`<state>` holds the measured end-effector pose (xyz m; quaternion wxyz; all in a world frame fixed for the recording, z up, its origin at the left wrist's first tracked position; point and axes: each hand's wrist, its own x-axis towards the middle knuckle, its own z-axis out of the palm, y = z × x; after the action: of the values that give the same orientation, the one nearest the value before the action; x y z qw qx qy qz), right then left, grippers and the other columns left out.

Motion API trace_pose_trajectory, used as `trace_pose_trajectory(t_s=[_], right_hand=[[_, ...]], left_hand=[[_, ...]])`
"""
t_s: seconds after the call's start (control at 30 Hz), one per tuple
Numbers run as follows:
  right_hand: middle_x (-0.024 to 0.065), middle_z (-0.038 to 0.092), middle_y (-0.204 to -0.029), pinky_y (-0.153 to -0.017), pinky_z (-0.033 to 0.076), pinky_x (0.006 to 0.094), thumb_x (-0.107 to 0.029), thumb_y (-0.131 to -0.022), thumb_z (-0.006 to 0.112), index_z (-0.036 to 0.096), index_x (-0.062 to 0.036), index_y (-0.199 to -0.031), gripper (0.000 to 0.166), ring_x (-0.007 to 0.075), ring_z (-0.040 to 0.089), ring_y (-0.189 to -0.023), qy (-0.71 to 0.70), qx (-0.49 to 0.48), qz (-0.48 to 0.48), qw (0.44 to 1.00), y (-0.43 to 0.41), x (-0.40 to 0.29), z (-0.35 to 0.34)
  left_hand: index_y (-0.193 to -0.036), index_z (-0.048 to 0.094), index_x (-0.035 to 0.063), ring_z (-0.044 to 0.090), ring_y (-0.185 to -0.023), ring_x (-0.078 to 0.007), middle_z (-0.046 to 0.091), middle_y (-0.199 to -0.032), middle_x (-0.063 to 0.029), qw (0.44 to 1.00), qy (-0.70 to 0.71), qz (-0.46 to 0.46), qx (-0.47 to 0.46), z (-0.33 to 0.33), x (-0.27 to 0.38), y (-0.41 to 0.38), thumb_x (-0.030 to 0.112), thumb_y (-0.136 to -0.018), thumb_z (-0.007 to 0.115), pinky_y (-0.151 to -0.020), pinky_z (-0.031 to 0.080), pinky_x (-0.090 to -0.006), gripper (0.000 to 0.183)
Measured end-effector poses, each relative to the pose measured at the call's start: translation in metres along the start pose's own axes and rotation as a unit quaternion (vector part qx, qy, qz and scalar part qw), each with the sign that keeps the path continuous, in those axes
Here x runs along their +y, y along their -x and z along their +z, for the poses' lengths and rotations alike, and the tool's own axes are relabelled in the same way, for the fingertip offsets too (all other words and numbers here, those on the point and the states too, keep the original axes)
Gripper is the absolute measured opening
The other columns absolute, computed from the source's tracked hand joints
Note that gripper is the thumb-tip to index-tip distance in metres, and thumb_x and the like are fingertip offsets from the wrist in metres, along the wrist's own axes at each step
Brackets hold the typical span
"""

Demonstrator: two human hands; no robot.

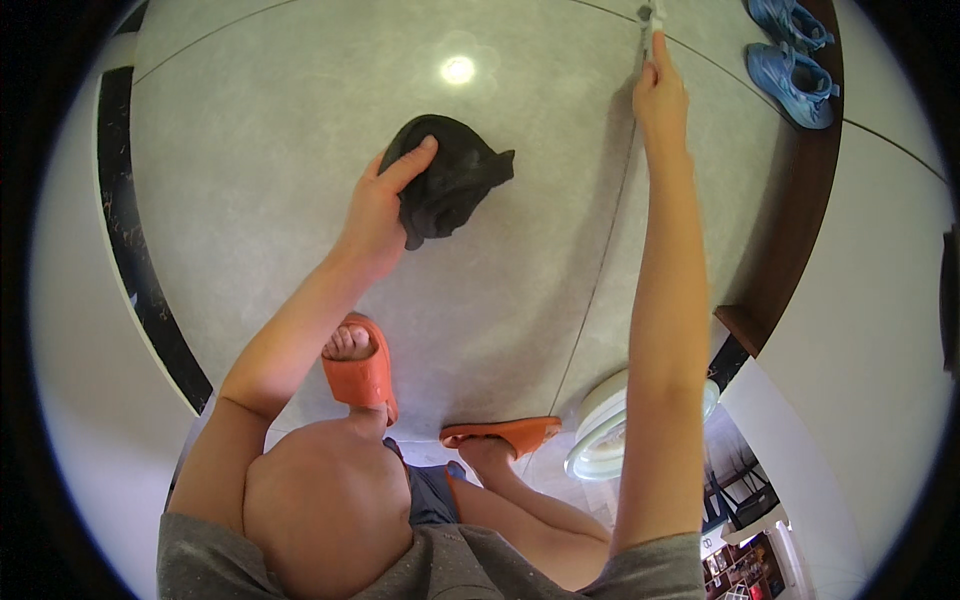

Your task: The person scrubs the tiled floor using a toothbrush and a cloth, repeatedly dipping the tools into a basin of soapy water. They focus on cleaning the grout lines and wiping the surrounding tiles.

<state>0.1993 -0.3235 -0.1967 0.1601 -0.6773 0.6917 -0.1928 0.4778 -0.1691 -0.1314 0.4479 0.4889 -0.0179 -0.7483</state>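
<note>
A bunched dark cloth item [454,176] is gripped in my left hand [386,199], with the thumb pressed over its top. It is held above the grey tiled floor [315,97]; its folds hide what kind of item it is. Far forward on the right, my right hand [662,105] is closed around a pale, narrow object [655,22]. The top edge of the picture cuts that object off, so I cannot tell what it is.
Blue shoes [795,82] rest at the upper right beside a dark brown wooden edge [799,217]. A round pale basin [600,442] stands partly behind my right arm. My feet wear orange slippers [360,379]. A black marbled skirting [124,180] borders the left wall.
</note>
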Motion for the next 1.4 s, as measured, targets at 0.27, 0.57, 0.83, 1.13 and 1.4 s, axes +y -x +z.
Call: trace_pose_trajectory(t_s=[0.27,0.57,0.83,1.13,1.4], right_hand=[[0.0214,0.061,-0.082,-0.068,0.046,0.0418,-0.012,-0.098,0.042,0.043,-0.0168,-0.143,0.046,0.0336,0.058,-0.071,-0.014,-0.01,0.026,1.0,0.055,0.0,-0.008],[0.0181,0.057,-0.074,-0.066,0.047,0.0379,-0.011,-0.099,0.044,0.044,-0.0171,-0.143,0.045,0.0261,0.055,-0.065,-0.013,-0.022,0.026,0.999,0.086,0.008,-0.007],[0.0223,0.062,-0.079,-0.067,0.047,0.0409,-0.008,-0.096,0.043,0.047,-0.0133,-0.139,0.044,0.0395,0.057,-0.07,0.014,0.026,-0.03,0.999,-0.009,0.013,-0.002],[0.0196,0.056,-0.075,-0.065,0.046,0.0357,-0.01,-0.097,0.043,0.041,-0.0164,-0.144,0.047,0.0312,0.05,-0.063,-0.026,-0.06,0.069,0.995,0.107,0.0,-0.029],[0.0241,0.06,-0.081,-0.065,0.046,0.0447,-0.011,-0.097,0.043,0.043,-0.0184,-0.143,0.046,0.0385,0.058,-0.069,0.003,0.009,-0.015,1.0,0.027,0.021,-0.003]], left_hand=[[-0.112,0.057,0.001,0.064,-0.092,-0.0202,0.065,-0.104,-0.0104,1.0,0.006,0.002,0.03,0.005,0.008,0.003,0.028,-0.092,0.062,-0.074,0.053,-0.0336,0.034],[-0.112,0.056,0.0016,0.065,-0.091,-0.0206,0.065,-0.103,-0.0103,0.999,-0.005,0.027,0.044,0.0,0.015,0.0,0.028,-0.092,0.063,-0.075,0.053,-0.0342,0.034],[-0.111,0.057,0.0015,0.064,-0.091,-0.0193,0.065,-0.103,-0.0095,0.999,0.011,0.016,0.025,0.005,0.005,-0.002,0.027,-0.093,0.062,-0.074,0.052,-0.0333,0.032],[-0.111,0.058,0.0015,0.063,-0.092,-0.0192,0.065,-0.103,-0.0095,0.999,-0.007,0.023,0.027,0.001,0.012,0.002,0.029,-0.093,0.061,-0.074,0.052,-0.0339,0.033],[-0.111,0.058,0.0014,0.064,-0.093,-0.0194,0.066,-0.104,-0.0098,0.999,-0.014,0.016,0.038,0.01,0.005,0.005,0.028,-0.093,0.061,-0.076,0.052,-0.0344,0.032]])
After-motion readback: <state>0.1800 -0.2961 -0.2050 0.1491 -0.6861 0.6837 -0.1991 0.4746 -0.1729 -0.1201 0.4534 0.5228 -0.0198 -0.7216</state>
